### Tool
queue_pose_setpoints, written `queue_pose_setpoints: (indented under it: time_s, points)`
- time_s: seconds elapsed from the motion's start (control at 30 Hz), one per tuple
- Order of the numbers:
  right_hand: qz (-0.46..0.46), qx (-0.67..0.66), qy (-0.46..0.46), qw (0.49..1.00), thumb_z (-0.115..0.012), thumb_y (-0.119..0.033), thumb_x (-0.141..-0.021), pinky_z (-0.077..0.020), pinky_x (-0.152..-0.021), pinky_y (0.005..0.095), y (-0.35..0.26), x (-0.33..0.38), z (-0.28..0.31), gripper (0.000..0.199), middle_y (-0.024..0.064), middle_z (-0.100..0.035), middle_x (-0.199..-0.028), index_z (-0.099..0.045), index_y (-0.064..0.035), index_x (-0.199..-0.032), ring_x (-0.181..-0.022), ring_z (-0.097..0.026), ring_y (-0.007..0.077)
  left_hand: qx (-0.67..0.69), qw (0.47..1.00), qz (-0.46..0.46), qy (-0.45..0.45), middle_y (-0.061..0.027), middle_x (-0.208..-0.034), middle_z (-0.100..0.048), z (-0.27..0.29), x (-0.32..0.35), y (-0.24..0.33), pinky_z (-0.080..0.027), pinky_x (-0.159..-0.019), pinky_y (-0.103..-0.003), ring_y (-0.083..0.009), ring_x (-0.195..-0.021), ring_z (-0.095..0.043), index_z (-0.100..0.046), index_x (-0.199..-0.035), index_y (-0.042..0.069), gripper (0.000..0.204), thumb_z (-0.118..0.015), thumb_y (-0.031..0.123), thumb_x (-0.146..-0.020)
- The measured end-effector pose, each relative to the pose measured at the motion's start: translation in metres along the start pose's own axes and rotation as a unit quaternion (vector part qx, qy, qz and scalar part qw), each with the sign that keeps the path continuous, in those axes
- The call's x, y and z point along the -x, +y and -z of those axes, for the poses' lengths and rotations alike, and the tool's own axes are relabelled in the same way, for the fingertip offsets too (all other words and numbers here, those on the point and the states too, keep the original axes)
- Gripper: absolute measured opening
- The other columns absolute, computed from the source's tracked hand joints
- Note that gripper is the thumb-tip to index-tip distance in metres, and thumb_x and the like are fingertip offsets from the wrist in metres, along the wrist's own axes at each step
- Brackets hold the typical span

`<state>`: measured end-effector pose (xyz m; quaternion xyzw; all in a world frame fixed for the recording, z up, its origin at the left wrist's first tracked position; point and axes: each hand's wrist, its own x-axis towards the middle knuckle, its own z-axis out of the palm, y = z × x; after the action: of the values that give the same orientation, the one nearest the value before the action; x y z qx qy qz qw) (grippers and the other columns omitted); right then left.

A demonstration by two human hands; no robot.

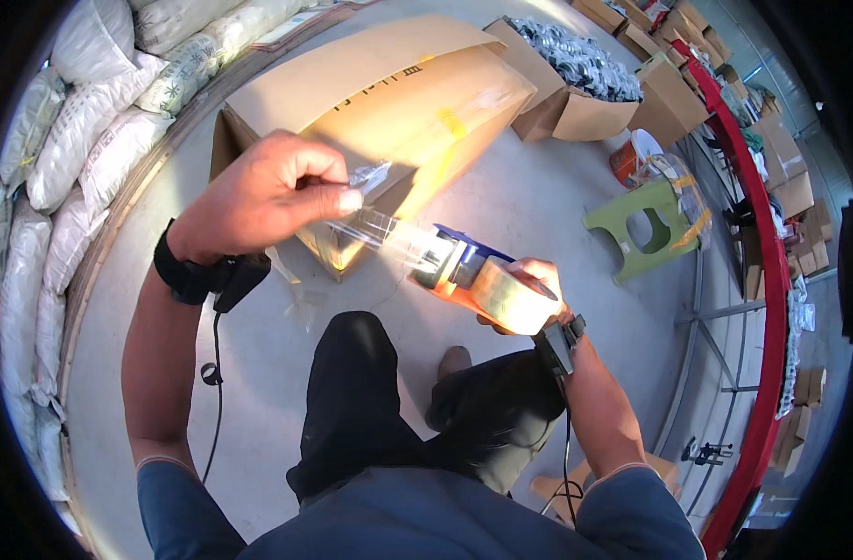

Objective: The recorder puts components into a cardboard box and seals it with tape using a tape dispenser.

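Cardboard box [576, 89] holds dark bagged parts; hands stretch tape from dispenser [473, 275].

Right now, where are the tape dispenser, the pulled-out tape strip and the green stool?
tape dispenser [487, 280], head view, on the tape roll's side.
tape strip [375, 224], head view, mid-strip between both hands.
green stool [646, 229], head view, on its seat top.

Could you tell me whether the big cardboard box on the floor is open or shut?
Shut: the cardboard box has its flaps lying flat and closed.
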<state>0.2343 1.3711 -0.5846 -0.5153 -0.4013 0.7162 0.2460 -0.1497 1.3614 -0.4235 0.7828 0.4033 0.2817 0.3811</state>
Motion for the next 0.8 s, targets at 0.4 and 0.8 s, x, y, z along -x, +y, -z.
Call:
queue_pose_setpoints:
  time_s: [0.4, 0.8]
  points:
    - [-0.062, -0.266, -0.132, 0.953, -0.061, -0.031, -0.091, -0.0613, -0.076, 0.0398, 0.014, -0.005, 0.026, 0.04, 0.0204, -0.075, -0.093, -0.072, 0.005, -0.104, -0.078, -0.073, 0.0303, -0.038, 0.998, 0.049, 0.015, 0.0022, -0.063, -0.048, 0.031, 0.034, -0.01, -0.036, -0.055, -0.029, -0.0058, -0.061, -0.041, -0.062, -0.079, 0.0, 0.03, -0.074, 0.022, -0.094]
    - [-0.085, -0.155, -0.042, 0.983, -0.06, -0.039, -0.089, -0.0618, -0.053, 0.0398, -0.005, -0.019, 0.039, 0.053, 0.0275, -0.074, -0.085, -0.071, 0.0098, -0.106, -0.067, -0.074, 0.0359, 0.16, 0.98, 0.114, -0.026, 0.0017, -0.078, -0.063, 0.016, 0.066, -0.079, -0.046, -0.068, -0.026, -0.0065, -0.075, -0.054, -0.07, -0.096, -0.002, 0.019, -0.076, 0.016, -0.095]
